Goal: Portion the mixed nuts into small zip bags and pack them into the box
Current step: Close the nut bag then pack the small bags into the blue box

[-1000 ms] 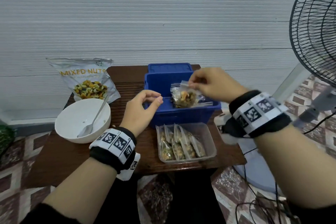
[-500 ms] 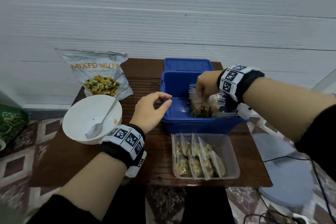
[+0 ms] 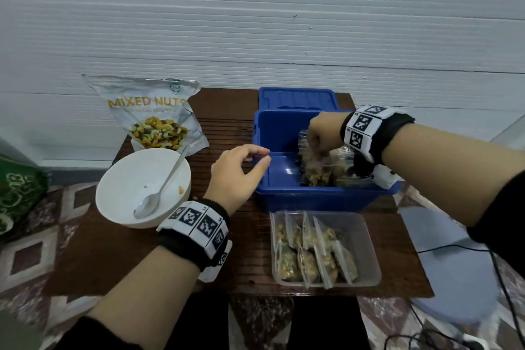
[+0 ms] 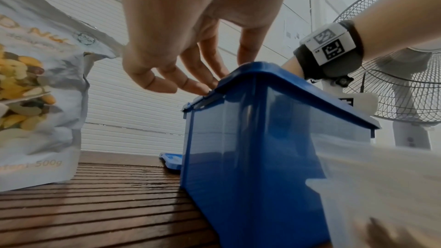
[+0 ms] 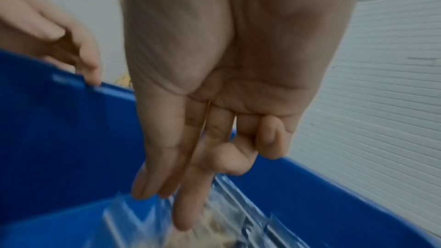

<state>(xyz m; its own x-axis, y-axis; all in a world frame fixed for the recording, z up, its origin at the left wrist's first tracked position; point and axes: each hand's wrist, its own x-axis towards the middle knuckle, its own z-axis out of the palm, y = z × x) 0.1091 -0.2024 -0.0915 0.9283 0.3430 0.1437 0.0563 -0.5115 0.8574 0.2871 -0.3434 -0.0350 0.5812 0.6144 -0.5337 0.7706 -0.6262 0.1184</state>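
The blue box (image 3: 312, 199) stands open on the table, its lid (image 3: 297, 98) lying behind it. My right hand (image 3: 318, 136) reaches down into the box's right half and pinches the top of a clear zip bag of nuts (image 3: 315, 170) that stands low inside. In the right wrist view, thumb and forefinger of the right hand (image 5: 162, 201) lie together over the blurred zip bag (image 5: 214, 233). More bags lie beside it in the box. My left hand (image 3: 260, 155) rests with loosely curled fingers on the box's left rim (image 4: 238, 74) and holds nothing.
A clear tray (image 3: 372, 264) with several filled zip bags sits in front of the box. A white bowl (image 3: 119, 179) with a spoon (image 3: 159, 190) stands at the left, the mixed nuts pouch (image 3: 150, 119) behind it. A fan base (image 3: 454, 264) and cables lie right of the table.
My right hand has carried the zip bag from above the box down into its right half. The left hand has come to rest on the box's left rim.
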